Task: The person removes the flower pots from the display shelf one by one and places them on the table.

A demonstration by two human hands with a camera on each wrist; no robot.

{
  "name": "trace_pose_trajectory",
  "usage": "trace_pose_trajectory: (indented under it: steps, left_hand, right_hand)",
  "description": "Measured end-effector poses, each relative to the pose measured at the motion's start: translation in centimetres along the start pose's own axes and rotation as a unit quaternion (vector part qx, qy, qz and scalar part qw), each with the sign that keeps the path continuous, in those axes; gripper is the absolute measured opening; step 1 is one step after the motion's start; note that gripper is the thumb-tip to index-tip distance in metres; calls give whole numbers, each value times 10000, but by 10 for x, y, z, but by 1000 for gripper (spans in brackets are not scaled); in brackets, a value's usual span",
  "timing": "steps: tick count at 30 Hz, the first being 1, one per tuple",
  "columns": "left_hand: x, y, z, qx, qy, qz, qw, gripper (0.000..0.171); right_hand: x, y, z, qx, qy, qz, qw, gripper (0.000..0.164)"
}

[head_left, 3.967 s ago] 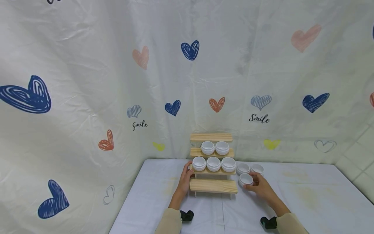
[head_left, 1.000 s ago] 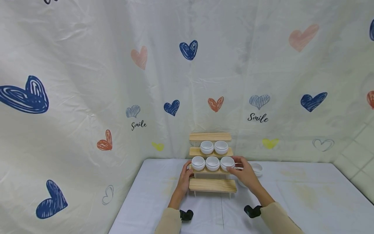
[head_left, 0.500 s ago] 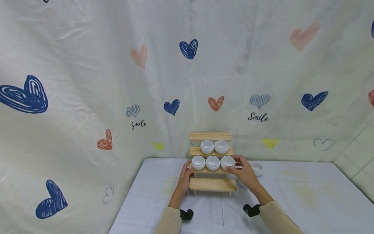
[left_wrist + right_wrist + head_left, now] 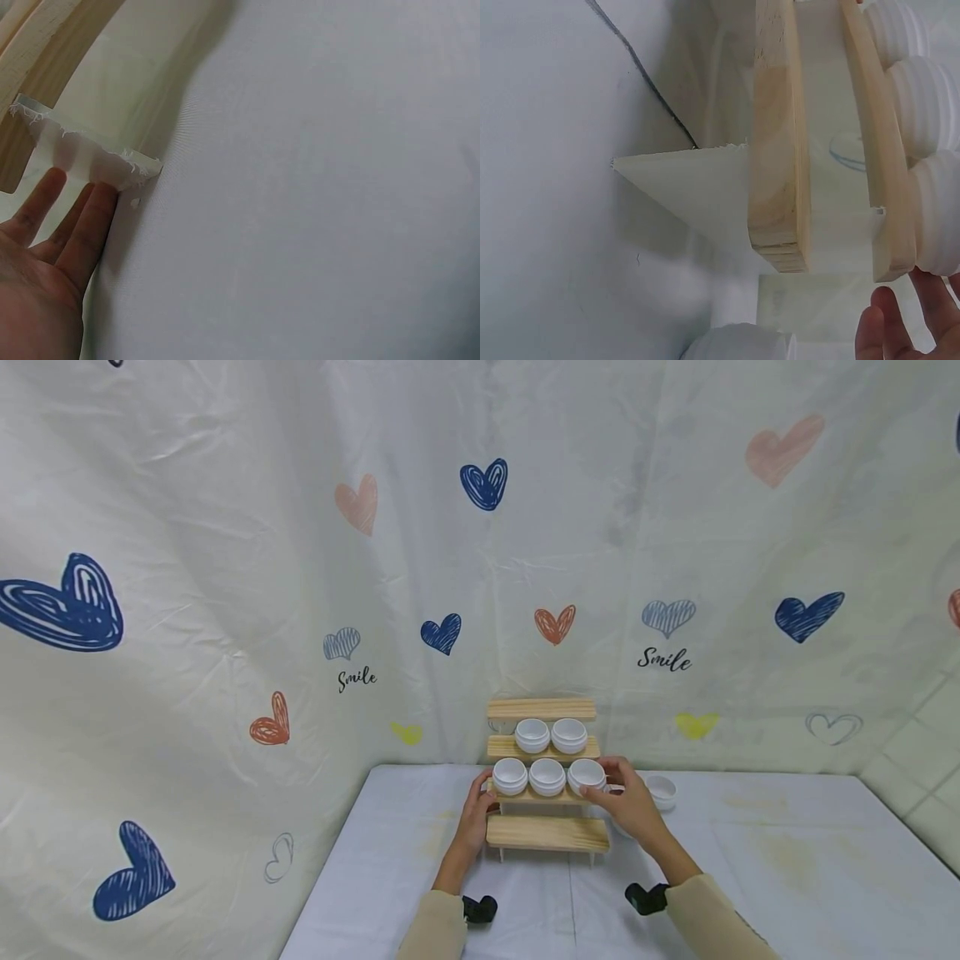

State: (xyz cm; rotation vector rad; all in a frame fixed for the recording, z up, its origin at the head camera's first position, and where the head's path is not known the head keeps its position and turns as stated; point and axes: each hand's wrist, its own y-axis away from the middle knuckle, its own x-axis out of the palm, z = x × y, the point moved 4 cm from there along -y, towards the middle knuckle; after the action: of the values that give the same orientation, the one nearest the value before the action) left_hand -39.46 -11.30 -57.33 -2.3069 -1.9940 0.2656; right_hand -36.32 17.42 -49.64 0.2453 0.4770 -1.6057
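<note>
A tiered wooden stand (image 4: 547,832) with clear side panels (image 4: 82,142) stands on the table. Three small white bowls line one of its middle shelves, and two more bowls (image 4: 569,736) sit on the shelf above. My left hand (image 4: 472,822) holds the left end of the three-bowl shelf, thumb in front. In the left wrist view its other fingers (image 4: 86,232) lie straight against the side panel. My right hand (image 4: 630,806) grips the rightmost bowl (image 4: 586,775) of that row, thumb at its front. That thumb is out of the right wrist view.
Right of the stand, a white bowl (image 4: 662,792) rests on the white-covered table (image 4: 750,877). Another bowl (image 4: 739,343) shows at the bottom of the right wrist view, mostly hidden by my right hand in the head view. A heart-printed curtain (image 4: 420,560) hangs close behind.
Four seconds ago my right hand was at a bowl on the table; it has moved left to the row's rightmost bowl. Within the last second both hands stay nearly still.
</note>
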Motion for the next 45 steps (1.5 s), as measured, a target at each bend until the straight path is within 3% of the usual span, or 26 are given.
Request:
trace_pose_trajectory:
  steps: [10, 31, 39, 45]
  left_hand:
    - [2, 4, -1, 44, -159, -156, 9997, 48]
    - [4, 4, -3, 143, -147, -162, 9997, 48]
    - [3, 6, -4, -56, -154, -199, 9997, 47]
    - [4, 6, -3, -32, -193, -218, 9996, 47]
  right_hand:
    - [3, 4, 1, 132, -168, -94, 9997, 66]
    - [2, 11, 2, 257, -67, 11, 9996, 66]
    - [2, 13, 1, 175, 7, -32, 9998, 65]
    - [0, 15, 0, 222, 32, -8, 9997, 66]
